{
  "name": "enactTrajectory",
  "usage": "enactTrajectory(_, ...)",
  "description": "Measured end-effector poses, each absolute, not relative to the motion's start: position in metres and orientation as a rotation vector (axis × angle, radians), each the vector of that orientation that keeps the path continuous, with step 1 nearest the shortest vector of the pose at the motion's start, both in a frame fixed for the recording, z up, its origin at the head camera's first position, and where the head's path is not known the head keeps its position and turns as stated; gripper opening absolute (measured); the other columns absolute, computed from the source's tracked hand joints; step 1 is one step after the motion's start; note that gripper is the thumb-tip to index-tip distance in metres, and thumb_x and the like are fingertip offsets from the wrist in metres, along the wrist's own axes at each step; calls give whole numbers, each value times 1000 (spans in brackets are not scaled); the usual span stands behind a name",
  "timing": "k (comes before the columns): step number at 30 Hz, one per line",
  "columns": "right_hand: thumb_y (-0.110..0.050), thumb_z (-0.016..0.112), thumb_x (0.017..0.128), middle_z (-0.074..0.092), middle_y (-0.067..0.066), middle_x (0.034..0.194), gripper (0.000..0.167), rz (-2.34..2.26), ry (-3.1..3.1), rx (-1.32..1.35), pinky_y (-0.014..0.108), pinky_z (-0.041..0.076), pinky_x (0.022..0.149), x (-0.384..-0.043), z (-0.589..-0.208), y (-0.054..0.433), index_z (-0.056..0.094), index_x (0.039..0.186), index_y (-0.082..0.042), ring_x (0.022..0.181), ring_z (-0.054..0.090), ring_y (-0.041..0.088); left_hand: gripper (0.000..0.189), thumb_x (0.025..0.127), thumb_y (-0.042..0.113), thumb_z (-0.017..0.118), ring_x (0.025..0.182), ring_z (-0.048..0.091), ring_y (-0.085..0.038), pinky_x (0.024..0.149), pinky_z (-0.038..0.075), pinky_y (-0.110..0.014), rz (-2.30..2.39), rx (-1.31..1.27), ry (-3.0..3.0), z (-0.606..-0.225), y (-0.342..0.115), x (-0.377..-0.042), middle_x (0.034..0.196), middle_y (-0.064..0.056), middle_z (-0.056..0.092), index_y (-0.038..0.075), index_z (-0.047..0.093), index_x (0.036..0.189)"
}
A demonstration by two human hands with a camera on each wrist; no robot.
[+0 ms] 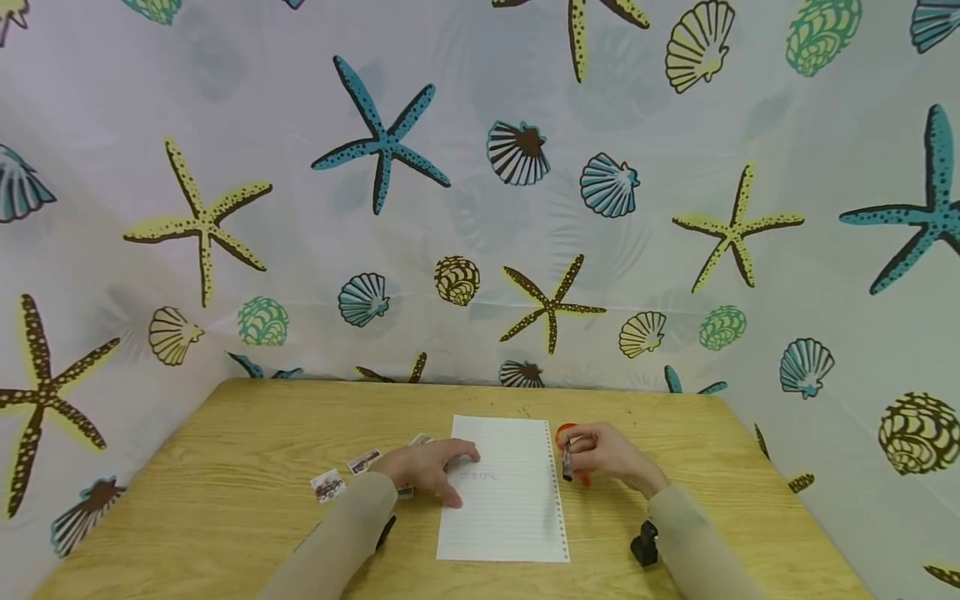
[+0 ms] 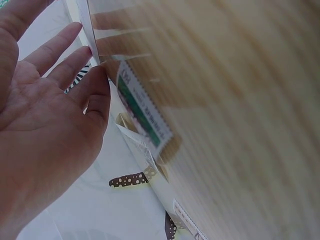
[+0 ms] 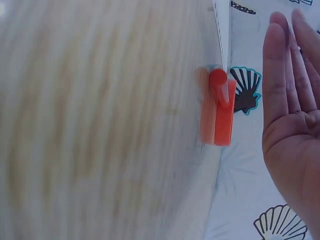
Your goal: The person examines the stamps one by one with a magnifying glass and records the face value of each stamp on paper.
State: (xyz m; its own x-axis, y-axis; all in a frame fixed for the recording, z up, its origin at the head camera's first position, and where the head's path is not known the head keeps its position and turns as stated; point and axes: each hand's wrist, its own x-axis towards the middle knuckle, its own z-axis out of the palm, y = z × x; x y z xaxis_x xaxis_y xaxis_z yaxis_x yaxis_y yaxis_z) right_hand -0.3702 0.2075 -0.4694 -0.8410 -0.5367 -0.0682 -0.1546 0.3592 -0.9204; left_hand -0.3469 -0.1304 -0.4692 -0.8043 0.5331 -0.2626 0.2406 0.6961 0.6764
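A lined sheet of paper (image 1: 504, 500) with punched holes down its right side lies on the table, with a short line of handwriting on it. My left hand (image 1: 426, 467) rests at the paper's left edge, fingers spread over it. Small postage stamps (image 1: 327, 485) lie beside that hand, and a green-and-white stamp (image 2: 144, 111) shows close by in the left wrist view. To the right of the paper, my right hand (image 1: 609, 454) pinches a dark pen (image 1: 567, 461) that points down. Its tip end hangs near the sheet's holed edge.
An orange round-edged object (image 3: 225, 122) and a red cylinder (image 3: 219, 82) lie by the right hand. A patterned curtain (image 1: 480, 208) hangs behind and beside the wooden table (image 1: 247, 450). A black wrist device (image 1: 645, 543) sits under the right forearm.
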Motion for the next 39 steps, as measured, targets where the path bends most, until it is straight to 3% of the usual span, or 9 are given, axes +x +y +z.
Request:
enactTrajectory(6, -12, 66, 93, 72, 22, 92, 35, -1573, 2242, -555, 43, 60, 74, -372, -472, 197, 59, 118, 11, 78, 71, 24, 67, 76, 14, 85, 148, 27, -32, 117, 26, -52, 893, 603, 2465, -470, -131, -347, 158, -9, 33, 18, 54, 135)
enactTrajectory(15, -25, 68, 93, 71, 8, 84, 28, -1519, 2270, -562, 31, 54, 63, -372, -474, 185, 66, 107, -2, 70, 63, 16, 66, 76, 16, 85, 147, 28, -32, 117, 26, -52, 865, 616, 2486, -471, -131, -349, 158, -9, 34, 18, 55, 135)
enactTrajectory(19, -31, 65, 95, 68, 1, 80, 28, -1494, 2263, -528, 26, 47, 60, -370, -473, 181, 64, 105, -5, 68, 59, 12, 66, 75, 17, 86, 147, 28, -31, 118, 26, -51, 860, 619, 2493, -470, -132, -350, 158, -9, 34, 19, 55, 134)
enactTrajectory(26, -36, 53, 101, 63, 0, 79, 42, -1509, 2111, -592, 25, 43, 64, -371, -475, 175, 53, 108, 5, 68, 52, 11, 67, 76, 18, 86, 148, 27, -32, 118, 26, -52, 867, 618, 2477, -474, -132, -351, 158, -9, 34, 20, 55, 135)
enactTrajectory(30, -42, 46, 103, 56, 0, 77, 42, -1518, 2089, -568, 26, 39, 61, -373, -477, 170, 51, 103, 0, 66, 46, 13, 67, 75, 19, 86, 147, 28, -31, 117, 27, -52, 856, 619, 2491, -475, -132, -351, 158, -8, 34, 21, 55, 134)
enactTrajectory(35, -37, 39, 106, 56, 1, 79, 46, -1546, 2018, -533, 26, 41, 60, -372, -478, 164, 48, 129, 1, 65, 48, 13, 66, 75, 20, 86, 147, 29, -31, 117, 28, -52, 840, 618, 2498, -475, -131, -351, 157, -7, 35, 21, 55, 133)
enactTrajectory(39, -37, 32, 107, 68, 5, 98, 55, -1555, 1903, -525, 29, 53, 71, -371, -478, 159, 42, 140, 5, 81, 64, 13, 66, 76, 21, 86, 147, 29, -31, 117, 27, -52, 831, 623, 2489, -474, -131, -352, 157, -8, 35, 20, 55, 134)
